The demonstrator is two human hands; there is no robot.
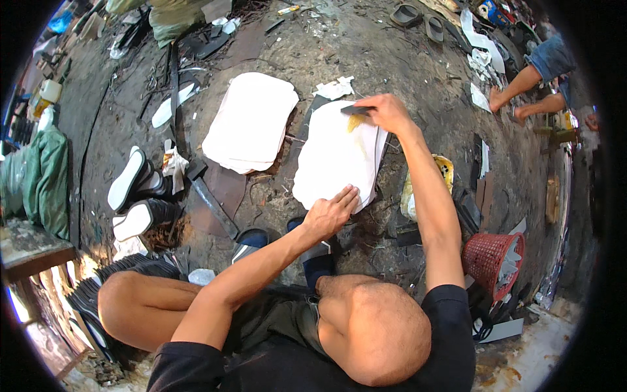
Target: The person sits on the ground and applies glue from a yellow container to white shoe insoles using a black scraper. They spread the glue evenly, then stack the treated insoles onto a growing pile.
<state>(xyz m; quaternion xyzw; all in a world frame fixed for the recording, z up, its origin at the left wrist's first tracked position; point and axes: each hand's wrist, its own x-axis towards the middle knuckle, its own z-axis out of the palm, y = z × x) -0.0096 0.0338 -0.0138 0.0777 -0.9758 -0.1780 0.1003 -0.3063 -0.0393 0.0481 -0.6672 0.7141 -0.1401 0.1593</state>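
Right hand (pixel 390 115): fingers closed on a dark flat spreader (pixel 353 110), at a yellowish smear (pixel 354 123) near the far end of a white sheet stack (pixel 334 160) on the floor (pixel 366 55). Left hand (pixel 330 214): fingers extended, gripping nothing, resting on the stack's near end.

White sheets (pixel 332 166) look smooth and matt, the ground (pixel 372 49) rough.

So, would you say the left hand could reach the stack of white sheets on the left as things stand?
Probably yes: the left hand only rests on the other white sheets, and nothing bulky seems to stand between it and the left stack, whose top lies uncovered.
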